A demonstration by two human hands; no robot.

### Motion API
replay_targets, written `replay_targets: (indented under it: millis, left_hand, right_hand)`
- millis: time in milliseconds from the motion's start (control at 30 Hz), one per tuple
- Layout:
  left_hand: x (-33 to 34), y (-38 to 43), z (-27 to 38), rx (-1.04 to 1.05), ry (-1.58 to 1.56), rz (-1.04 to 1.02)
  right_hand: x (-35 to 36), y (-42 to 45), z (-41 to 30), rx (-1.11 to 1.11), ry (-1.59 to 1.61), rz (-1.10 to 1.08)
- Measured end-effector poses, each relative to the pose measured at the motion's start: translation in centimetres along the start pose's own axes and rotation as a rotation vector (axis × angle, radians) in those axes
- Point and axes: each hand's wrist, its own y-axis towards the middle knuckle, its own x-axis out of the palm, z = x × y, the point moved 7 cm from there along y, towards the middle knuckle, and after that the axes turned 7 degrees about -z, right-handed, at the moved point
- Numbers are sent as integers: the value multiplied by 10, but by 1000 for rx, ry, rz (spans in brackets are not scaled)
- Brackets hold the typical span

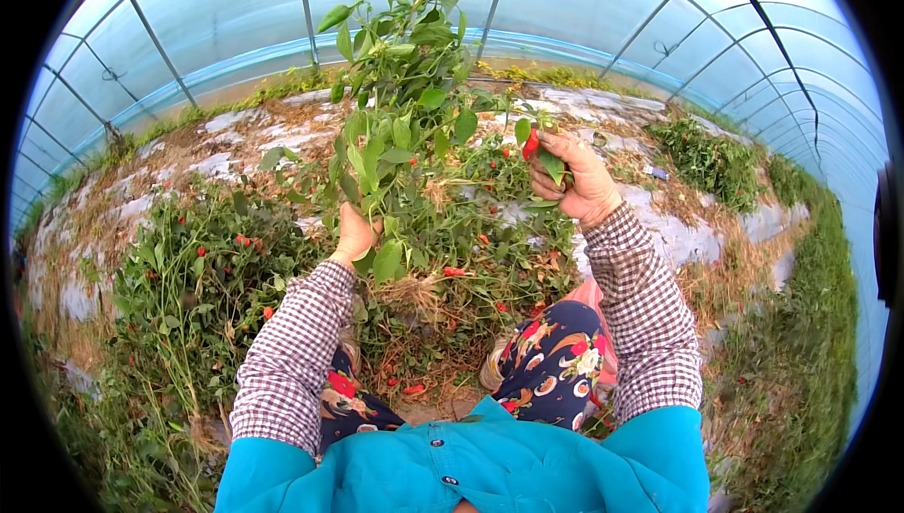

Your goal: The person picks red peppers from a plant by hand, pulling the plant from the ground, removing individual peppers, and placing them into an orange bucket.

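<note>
A leafy green pepper plant [402, 132] stands up in front of me, its bare roots [409, 294] showing at the lower end. My left hand [355, 234] is closed around its stems, the fingers partly hidden by leaves. On the right, my right hand [575, 174] pinches a red chilli pepper [531, 144] at a side branch, with green leaves against the fingers. Below the roots, a red pepper [454, 271] lies on the heaped plants, and another red pepper [414, 389] lies on the ground between my feet.
Heaped pepper plants [205, 266] with red fruits lie at the left. A pink plastic bag [606, 343] is beside my right knee. More plants [710, 163] lie at the right on plastic mulch film [678, 230] and dry straw. The greenhouse's film wall [240, 12] and metal hoops curve around.
</note>
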Motion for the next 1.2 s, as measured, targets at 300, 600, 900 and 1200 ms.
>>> replay_targets:
  millis: [300,600,900,1200]
  left_hand:
    - [86,-50,111,-59,-453,-83]
    - [116,-79,140,-22,-476,-166]
    - [111,-84,116,-303,-402,-66]
    - [108,-46,68,-165,-1058,-154]
  right_hand:
    - [-7,-6,61,170,-705,174]
    - [54,23,135,372,-1854,-17]
    - [80,30,141,274,-1812,-165]
    - [42,22,163,430,-969,-47]
